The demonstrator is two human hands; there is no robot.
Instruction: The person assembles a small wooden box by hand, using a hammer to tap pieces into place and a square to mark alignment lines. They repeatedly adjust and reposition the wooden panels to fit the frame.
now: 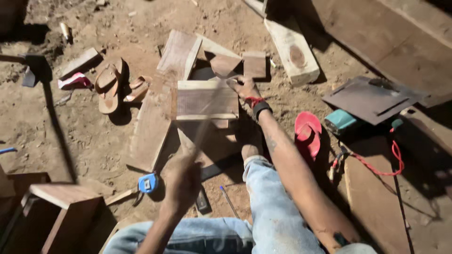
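Evidently stiff and light, the wooden panel (207, 99) is pinned at its far corner by the right hand (245, 87), while the left hand (181, 181) clenches a blurred tool.

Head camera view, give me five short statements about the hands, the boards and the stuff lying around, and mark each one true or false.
1. The right hand presses on the far corner of the pale wooden board. True.
2. The left hand is empty and flat on the ground. False: it is closed around a thin blurred tool over the board; what kind cannot be told.
3. A blue tape measure lies on the dirt near the left hand. True.
4. The pink sandal lies left of the board. False: it lies right of the right forearm; brown sandals lie to the left.
5. A red cord lies on the ground at the right. True.
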